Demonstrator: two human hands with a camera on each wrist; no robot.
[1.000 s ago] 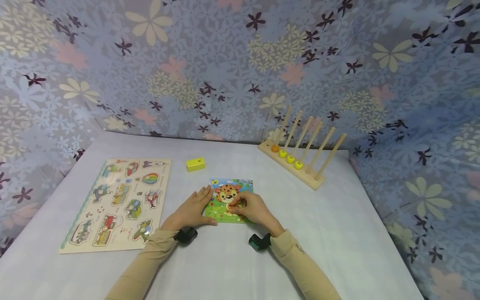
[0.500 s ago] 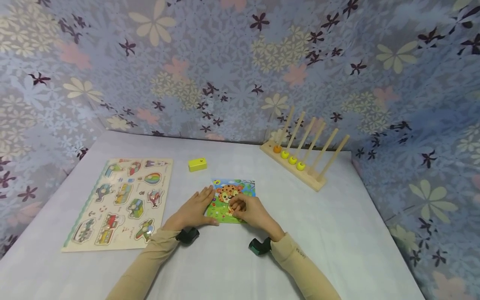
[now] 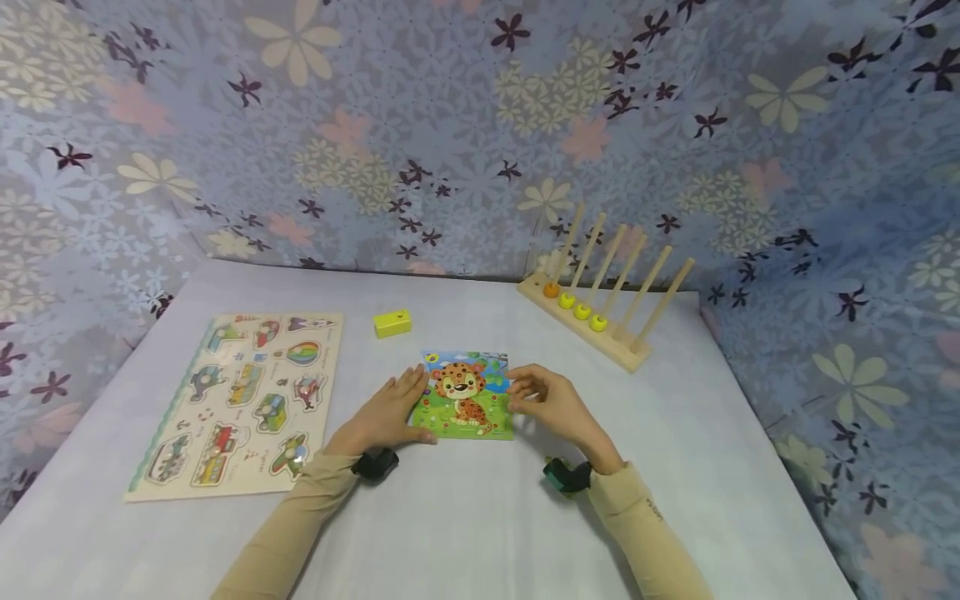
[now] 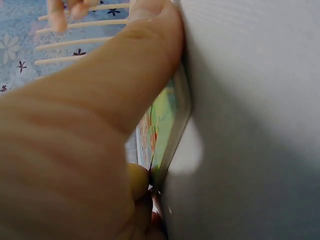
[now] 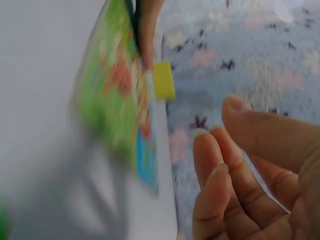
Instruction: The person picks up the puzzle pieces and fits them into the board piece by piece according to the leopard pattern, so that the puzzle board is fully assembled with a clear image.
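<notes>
A square picture puzzle [image 3: 461,408] with a spotted cartoon leopard on green grass lies flat on the white cloth. My left hand [image 3: 384,412] rests at its left edge, fingers straight over the upper left side and thumb by the lower left corner. The left wrist view shows the thumb [image 4: 135,50] large in front of the puzzle's edge. Off the puzzle's right edge hovers my right hand [image 3: 558,408], its fingers loosely bent. In the right wrist view, thumb and fingertips [image 5: 205,150] stand apart with nothing between them.
A wooden board of vehicle pieces [image 3: 243,400] lies left. A yellow block [image 3: 392,323] sits behind the puzzle. At the back right is a wooden peg stand [image 3: 585,321] with an orange bead and several yellow beads. Flowered cloth [image 3: 450,150] hangs behind the table.
My right hand has moved off the leopard picture to the right, uncovering the leopard's body, and its pinched fingers have loosened. The left hand stays at the puzzle's left edge.
</notes>
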